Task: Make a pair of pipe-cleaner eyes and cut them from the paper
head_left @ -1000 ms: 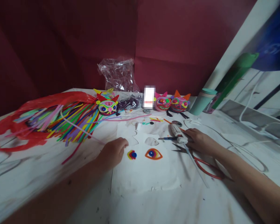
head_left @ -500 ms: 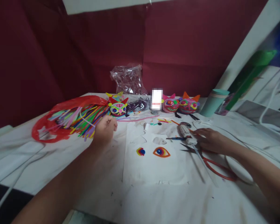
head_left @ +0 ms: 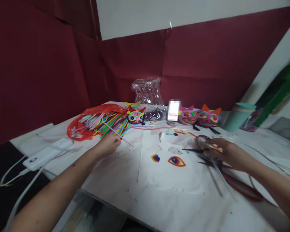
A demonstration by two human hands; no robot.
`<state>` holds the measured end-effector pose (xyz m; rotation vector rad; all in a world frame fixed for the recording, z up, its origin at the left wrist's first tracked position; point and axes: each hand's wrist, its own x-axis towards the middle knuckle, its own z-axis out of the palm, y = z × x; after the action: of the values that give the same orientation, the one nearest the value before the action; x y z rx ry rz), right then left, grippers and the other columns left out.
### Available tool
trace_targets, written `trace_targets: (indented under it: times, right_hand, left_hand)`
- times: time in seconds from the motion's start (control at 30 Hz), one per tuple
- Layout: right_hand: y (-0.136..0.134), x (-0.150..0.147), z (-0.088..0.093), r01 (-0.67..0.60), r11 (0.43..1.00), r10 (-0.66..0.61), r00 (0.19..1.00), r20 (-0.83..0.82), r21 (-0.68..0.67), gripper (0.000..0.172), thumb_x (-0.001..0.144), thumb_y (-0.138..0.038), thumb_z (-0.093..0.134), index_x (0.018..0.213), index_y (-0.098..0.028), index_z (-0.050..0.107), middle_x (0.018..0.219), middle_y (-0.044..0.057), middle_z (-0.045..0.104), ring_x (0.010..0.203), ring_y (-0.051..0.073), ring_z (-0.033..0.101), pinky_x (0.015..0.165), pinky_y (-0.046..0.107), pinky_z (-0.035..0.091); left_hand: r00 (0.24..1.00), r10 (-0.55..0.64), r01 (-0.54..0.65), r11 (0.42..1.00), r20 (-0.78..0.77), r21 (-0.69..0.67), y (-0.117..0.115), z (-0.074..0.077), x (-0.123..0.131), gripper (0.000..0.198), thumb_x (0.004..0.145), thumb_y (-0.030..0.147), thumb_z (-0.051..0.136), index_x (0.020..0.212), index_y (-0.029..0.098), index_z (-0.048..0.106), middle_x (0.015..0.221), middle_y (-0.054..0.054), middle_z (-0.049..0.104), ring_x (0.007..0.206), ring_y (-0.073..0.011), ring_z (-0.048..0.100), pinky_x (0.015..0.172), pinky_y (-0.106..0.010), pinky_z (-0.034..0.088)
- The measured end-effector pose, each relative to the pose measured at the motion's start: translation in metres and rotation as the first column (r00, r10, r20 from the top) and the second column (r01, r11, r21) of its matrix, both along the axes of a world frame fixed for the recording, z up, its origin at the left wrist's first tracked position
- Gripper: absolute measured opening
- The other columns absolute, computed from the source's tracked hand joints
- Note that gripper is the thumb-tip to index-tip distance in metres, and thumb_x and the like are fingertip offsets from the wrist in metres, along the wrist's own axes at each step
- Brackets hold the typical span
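Now the left hand (head_left: 108, 144) pinches a white strip (head_left: 118, 134) beside the coloured strips (head_left: 103, 123); the right hand (head_left: 226, 152) clasps the glue gun (head_left: 209, 145), judging by shape.

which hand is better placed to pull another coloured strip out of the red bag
Left. The left hand lies right at the fanned pile of coloured plastic strips spilling from the red plastic bag, already pinching a thin white stick. The right hand rests across the sheet on the white glue gun.
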<state>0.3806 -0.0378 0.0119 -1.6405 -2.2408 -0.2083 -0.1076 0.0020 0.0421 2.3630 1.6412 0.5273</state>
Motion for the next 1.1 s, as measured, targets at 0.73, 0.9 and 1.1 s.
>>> trace_targets:
  times: [0.73, 0.9, 1.1]
  right_hand:
    - [-0.039, -0.208, -0.015, -0.493, 0.847, -0.091, 0.235, -0.968, -0.199, 0.030, 0.078, -0.045, 0.060, 0.075, -0.016, 0.053, 0.061, -0.004, 0.052, 0.051, 0.007, 0.044, 0.049, 0.020, 0.035]
    - [-0.049, -0.205, -0.017, -0.431, 0.889, -0.067, 0.213, -0.975, -0.156, 0.035, 0.079, -0.050, 0.057, 0.068, -0.018, 0.051, 0.061, -0.002, 0.052, 0.053, 0.009, 0.045, 0.052, 0.022, 0.036]
    - [-0.051, -0.197, -0.017, -0.386, 0.908, 0.017, 0.427, -0.904, -0.165, 0.025, 0.088, -0.036, 0.045, 0.070, -0.019, 0.045, 0.063, -0.001, 0.051, 0.056, 0.011, 0.046, 0.051, 0.022, 0.036]
  left_hand:
    - [0.299, 0.110, 0.518, 0.816, 0.948, -0.258, -0.041, -0.023, 0.142, 0.031, 0.069, 0.045, 0.066, 0.073, 0.017, 0.055, 0.051, 0.004, 0.047, 0.050, -0.0103, 0.045, 0.053, -0.023, 0.037]
    - [0.274, 0.218, 0.522, 0.784, 0.937, -0.336, -0.053, -0.024, 0.143, 0.028, 0.061, 0.038, 0.076, 0.066, 0.016, 0.060, 0.052, 0.004, 0.048, 0.050, -0.0084, 0.040, 0.054, -0.023, 0.033]
    - [0.359, 0.230, 0.523, 0.753, 0.905, -0.399, -0.054, -0.023, 0.142, 0.034, 0.061, 0.045, 0.077, 0.066, 0.015, 0.061, 0.057, 0.003, 0.046, 0.052, -0.0085, 0.037, 0.053, -0.025, 0.030]
